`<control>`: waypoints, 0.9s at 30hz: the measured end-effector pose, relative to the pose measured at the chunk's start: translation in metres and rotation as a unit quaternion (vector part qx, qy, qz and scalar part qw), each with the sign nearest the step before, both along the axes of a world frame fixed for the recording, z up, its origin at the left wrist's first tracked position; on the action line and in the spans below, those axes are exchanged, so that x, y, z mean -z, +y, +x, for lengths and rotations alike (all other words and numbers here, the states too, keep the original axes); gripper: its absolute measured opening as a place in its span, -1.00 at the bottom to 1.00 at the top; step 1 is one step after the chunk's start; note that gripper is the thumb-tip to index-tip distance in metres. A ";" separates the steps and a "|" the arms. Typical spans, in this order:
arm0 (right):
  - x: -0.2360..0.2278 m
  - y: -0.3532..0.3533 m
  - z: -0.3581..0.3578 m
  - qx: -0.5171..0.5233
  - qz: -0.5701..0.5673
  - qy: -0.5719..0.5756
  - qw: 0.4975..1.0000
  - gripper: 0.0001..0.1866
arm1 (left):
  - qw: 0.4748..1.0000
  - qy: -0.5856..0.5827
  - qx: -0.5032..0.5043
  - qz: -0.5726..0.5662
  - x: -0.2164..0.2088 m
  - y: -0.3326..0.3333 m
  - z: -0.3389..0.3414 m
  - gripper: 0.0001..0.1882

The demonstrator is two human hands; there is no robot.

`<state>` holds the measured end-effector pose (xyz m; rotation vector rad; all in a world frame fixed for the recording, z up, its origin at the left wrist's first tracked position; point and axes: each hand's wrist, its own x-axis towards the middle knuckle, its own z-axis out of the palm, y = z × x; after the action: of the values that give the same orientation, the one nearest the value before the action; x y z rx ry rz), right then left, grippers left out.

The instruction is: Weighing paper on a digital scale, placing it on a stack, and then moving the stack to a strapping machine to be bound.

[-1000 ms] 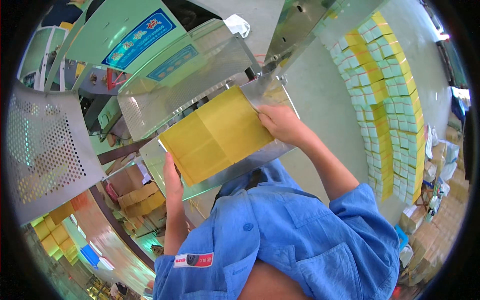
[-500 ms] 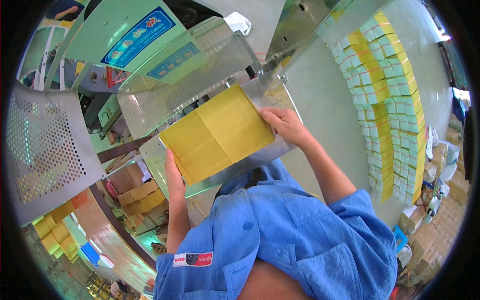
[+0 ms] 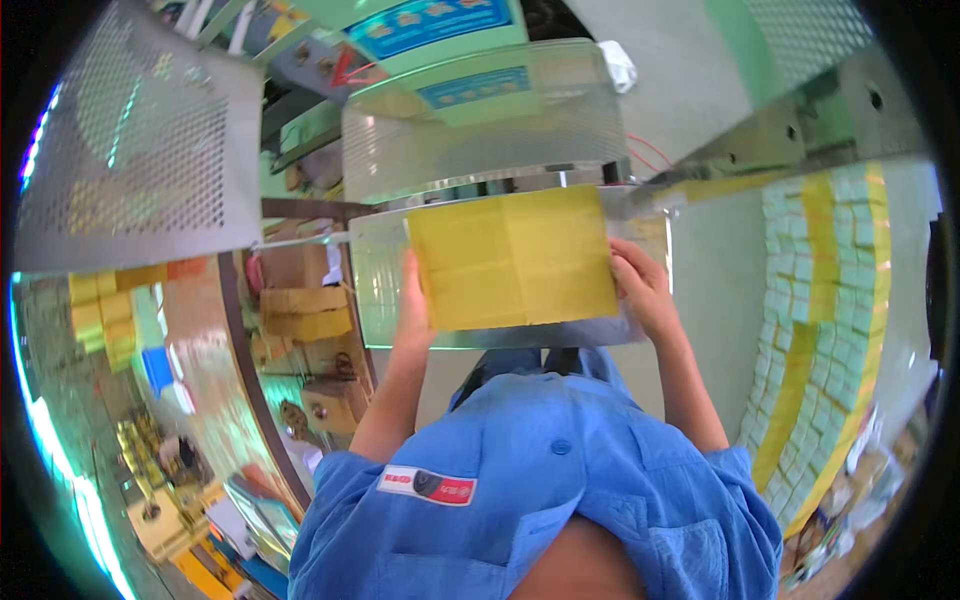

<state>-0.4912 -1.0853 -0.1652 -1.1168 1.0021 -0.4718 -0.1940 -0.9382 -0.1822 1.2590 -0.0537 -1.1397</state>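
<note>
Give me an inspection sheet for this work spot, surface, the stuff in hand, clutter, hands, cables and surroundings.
Surface: shiny metal tray under a clear curved guard.
Job's things: yellow sheet stack, flat on the tray, held at both side edges.
Clutter: white crumpled cloth on top of the machine.
Hands: left hand on the stack's left edge; right hand on its right edge.
Cables: thin red wires right of the guard.
Surroundings: perforated metal panel to the left; stacked packs to the right; cardboard boxes below left.
</note>
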 end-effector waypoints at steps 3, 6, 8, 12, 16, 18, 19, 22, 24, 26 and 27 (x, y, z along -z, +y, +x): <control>0.004 -0.001 0.002 0.001 -0.007 0.009 1.000 -0.63 | 1.000 0.017 0.005 -0.020 -0.007 -0.002 -0.004 -0.40; 0.011 -0.002 0.004 -0.004 -0.030 0.001 1.000 -0.63 | 1.000 0.019 0.000 -0.009 -0.008 -0.002 -0.003 -0.40; 0.009 -0.005 0.004 -0.007 -0.041 -0.003 0.999 -0.63 | 0.999 0.035 0.002 -0.007 -0.010 -0.004 -0.003 -0.40; 0.005 -0.005 0.007 0.018 -0.013 -0.006 1.000 -0.64 | 1.000 0.026 0.013 -0.005 -0.013 -0.005 0.000 -0.43; 0.014 -0.001 0.019 0.057 0.008 0.027 0.998 -0.68 | 0.994 0.065 0.039 -0.074 -0.007 0.005 0.011 -0.46; 0.024 0.003 0.025 0.094 -0.070 0.013 0.993 -0.70 | 0.996 0.045 0.053 -0.050 -0.002 0.007 0.015 -0.46; 0.032 0.003 0.025 0.096 -0.098 0.030 0.990 -0.70 | 0.998 0.015 0.056 -0.022 -0.001 0.007 0.016 -0.46; 0.025 0.008 0.034 0.135 -0.058 -0.010 0.989 -0.66 | 0.997 -0.002 0.069 -0.027 -0.002 0.007 0.009 -0.47; 0.013 0.012 0.044 0.169 0.009 -0.071 0.983 -0.62 | 0.997 -0.009 0.063 -0.042 -0.005 0.005 0.003 -0.47; 0.007 0.013 0.053 0.206 0.103 -0.191 0.954 -0.54 | 0.997 -0.018 0.054 -0.057 -0.003 0.003 -0.004 -0.47; 0.006 0.014 0.057 0.205 0.100 -0.189 0.955 -0.54 | 0.997 0.023 0.039 -0.055 0.000 0.003 -0.007 -0.47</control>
<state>-0.4343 -1.0708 -0.1714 -0.6010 0.9153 -0.8646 -0.2009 -0.9357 -0.1817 1.1403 -0.1310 -1.2163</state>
